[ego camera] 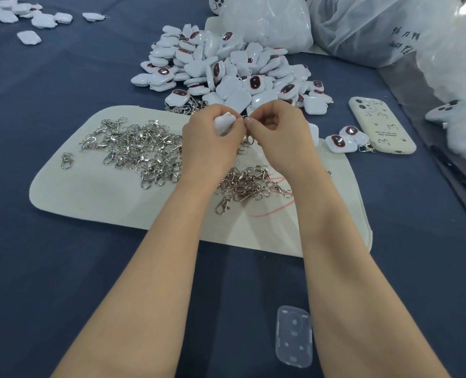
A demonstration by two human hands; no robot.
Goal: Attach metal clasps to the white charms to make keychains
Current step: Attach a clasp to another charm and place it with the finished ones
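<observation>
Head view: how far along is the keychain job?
Done: two clasped charms lie beside the phone, another finished charm far left. In hand: the left hand holds a white charm while the right hand pinches a clasp at its top. Left: a big charm pile and loose clasps on the mat.

A dark blue cloth covers the work surface. A cream felt mat with rounded corners lies flat on it, bearing red pen marks near its right end. A phone in a cream patterned case lies camera side up, just right of the mat. A clear plastic phone case lies at the near edge. Translucent plastic bags are piled at the far right, one bearing handwriting.
</observation>
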